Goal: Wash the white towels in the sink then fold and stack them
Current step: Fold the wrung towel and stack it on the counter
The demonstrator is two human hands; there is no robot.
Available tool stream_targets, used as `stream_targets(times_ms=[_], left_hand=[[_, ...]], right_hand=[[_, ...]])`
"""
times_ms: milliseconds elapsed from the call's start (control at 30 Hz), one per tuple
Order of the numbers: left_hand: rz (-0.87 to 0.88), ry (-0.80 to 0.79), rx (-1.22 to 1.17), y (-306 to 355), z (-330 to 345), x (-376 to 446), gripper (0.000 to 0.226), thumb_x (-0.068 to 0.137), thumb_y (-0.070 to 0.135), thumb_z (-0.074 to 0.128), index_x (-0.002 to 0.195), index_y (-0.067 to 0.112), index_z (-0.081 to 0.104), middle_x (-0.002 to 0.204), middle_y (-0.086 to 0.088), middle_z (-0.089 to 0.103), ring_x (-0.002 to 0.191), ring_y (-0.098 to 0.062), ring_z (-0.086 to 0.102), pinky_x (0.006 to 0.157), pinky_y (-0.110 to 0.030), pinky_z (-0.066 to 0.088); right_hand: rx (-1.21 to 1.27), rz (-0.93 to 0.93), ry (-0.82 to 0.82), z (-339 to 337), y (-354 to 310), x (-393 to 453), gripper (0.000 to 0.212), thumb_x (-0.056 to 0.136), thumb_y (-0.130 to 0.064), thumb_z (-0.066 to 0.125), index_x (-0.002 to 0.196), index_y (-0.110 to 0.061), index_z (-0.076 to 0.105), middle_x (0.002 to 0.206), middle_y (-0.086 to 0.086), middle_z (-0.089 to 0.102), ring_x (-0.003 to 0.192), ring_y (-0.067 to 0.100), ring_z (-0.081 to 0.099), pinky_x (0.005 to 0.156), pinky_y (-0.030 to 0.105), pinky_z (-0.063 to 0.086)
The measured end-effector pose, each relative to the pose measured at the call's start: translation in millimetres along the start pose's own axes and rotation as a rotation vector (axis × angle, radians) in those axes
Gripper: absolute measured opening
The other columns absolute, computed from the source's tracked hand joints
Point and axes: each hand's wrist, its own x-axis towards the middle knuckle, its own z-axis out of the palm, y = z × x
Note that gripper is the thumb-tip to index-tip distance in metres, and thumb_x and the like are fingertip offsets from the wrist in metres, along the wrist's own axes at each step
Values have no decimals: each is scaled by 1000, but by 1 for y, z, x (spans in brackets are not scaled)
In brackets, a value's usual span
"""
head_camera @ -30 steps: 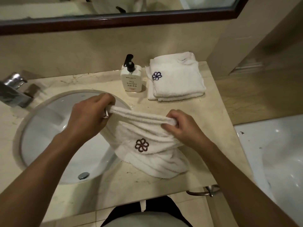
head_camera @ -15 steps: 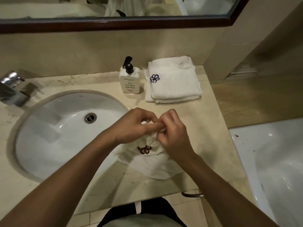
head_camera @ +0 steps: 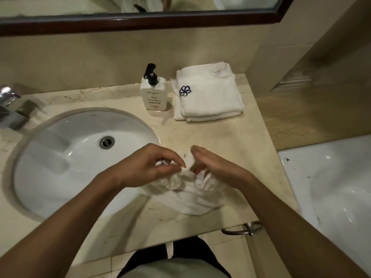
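Looking down: we see a beige marble counter under a dark-framed mirror, with a white bathtub off its right edge.
Sink: we find the white oval sink set into the counter's left half, its drain near the back and a chrome tap at the left edge.
Folded towels: we count a stack of folded white towels at the counter's back right corner, a dark flower emblem on the top one.
Loose towel: we see the bunched white towel lying on the counter near its front edge, just right of the sink rim.
Left hand: our left hand curls over the towel's raised bunch and pinches the cloth between thumb and fingertips.
Right hand: our right hand lies on the same bunch with fingers straight and together, touching the cloth, not gripping it.
Bottle: we note a white pump bottle standing upright just left of the folded stack, touching nothing.
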Motion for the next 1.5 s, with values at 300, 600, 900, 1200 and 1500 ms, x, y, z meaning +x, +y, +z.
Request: stream_targets(times_ms=[300,600,900,1200,1500], left_hand=[[-253,178,-57,-13,28,-16,24,86,53,66,91,31,73,55,10,44,53,-5,43,58,-23,35],[-241,410,-13,10,60,20,37,77,70,64,98,41,71,53,11,41,52,-6,41,58,-30,35],[-322,498,-185,0,41,34,25,83,26,51,68,7,53,50,8,46,50,-11,45,58,-32,39],[-328,330,-273,10,40,36,21,99,12,51,84,-3,56,49,8,44,47,-12,44,58,-26,40],[-118,75,-231,28,22,31,18,103,10,48,104,9,66,53,12,53,47,-8,46,51,-24,43]], right_hand=[[754,-197,271,18,17,-5,20,94,8,55,102,-10,57,77,2,64,61,10,59,58,22,50],[710,-326,323,31,12,-24,27,92,9,58,109,-11,57,92,4,70,78,16,67,69,28,56],[202,-173,112,8,5,-35,64,75,-32,83,133,-29,55,125,0,59,110,13,62,91,28,53],[-338,-394,384,-34,11,-41,11,98,-13,62,104,-15,71,91,-9,72,86,5,65,76,21,46],[-142,-635,226,-14,-24,-21,6,98,-25,52,102,-27,58,138,2,55,139,4,42,113,27,35]])
